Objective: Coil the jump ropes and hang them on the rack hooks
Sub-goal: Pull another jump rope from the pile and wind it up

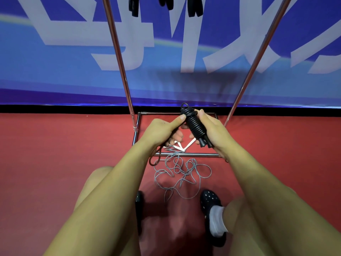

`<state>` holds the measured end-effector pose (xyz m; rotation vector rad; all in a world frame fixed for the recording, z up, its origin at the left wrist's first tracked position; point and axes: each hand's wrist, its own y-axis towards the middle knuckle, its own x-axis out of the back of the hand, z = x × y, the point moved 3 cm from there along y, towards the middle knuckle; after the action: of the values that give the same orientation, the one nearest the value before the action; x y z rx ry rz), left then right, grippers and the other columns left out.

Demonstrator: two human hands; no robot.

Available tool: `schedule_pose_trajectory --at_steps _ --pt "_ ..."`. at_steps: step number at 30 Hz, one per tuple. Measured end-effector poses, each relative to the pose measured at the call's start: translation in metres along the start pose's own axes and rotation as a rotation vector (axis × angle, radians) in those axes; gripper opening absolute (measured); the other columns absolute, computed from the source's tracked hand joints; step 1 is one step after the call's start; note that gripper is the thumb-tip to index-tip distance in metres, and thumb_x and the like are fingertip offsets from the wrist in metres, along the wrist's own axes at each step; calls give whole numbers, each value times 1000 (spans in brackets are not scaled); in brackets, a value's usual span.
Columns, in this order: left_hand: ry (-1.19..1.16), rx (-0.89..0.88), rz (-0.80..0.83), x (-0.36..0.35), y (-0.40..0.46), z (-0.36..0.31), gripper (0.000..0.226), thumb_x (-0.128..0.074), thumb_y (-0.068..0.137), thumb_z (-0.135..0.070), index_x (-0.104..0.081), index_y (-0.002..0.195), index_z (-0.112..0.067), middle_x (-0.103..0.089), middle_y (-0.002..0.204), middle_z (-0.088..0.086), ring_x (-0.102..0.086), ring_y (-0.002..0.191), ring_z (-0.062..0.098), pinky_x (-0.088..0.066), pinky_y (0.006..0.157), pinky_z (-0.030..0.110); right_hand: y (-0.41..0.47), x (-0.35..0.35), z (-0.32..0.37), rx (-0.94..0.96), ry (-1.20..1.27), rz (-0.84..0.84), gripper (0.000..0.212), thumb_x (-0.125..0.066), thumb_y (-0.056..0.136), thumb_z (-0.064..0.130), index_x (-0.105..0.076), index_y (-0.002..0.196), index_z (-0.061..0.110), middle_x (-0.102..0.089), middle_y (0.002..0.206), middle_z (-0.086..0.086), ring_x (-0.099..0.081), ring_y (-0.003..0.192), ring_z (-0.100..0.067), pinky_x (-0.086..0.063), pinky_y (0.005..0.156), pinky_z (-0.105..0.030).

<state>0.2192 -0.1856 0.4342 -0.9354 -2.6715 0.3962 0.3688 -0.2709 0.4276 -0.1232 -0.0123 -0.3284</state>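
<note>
A black jump rope is wound tightly round its two handles into a bundle. My right hand grips that bundle from the right side. My left hand pinches the loose black cord end, its thumb pressed against the bundle's top; a short loop of cord hangs below the wrist. A grey jump rope lies tangled on the red floor under my arms, with its white handles near the rack base. Several black coiled ropes hang at the top edge.
The metal rack has two slanted poles and a rectangular base frame on the floor. A blue banner wall stands right behind it. My shoes are planted on the red floor beside the grey rope.
</note>
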Motion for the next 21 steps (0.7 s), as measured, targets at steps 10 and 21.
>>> schedule_pose_trajectory --at_steps 10,21 --pt "91 -24 17 -11 -2 0 74 -45 100 -63 -75 85 2 -77 73 11 -52 47 14 -40 50 22 9 3 -13 -18 -65 -86 27 -60 104 29 -68 129 35 -79 102 -4 -70 80 -20 -56 59 -29" --pt "79 -20 -3 -6 2 3 73 -53 95 -67 -75 88 3 -77 76 12 -53 49 14 -41 51 23 9 3 -12 2 -142 68 42 -56 105 15 -58 144 29 -70 110 0 -60 85 -8 -46 76 -21"
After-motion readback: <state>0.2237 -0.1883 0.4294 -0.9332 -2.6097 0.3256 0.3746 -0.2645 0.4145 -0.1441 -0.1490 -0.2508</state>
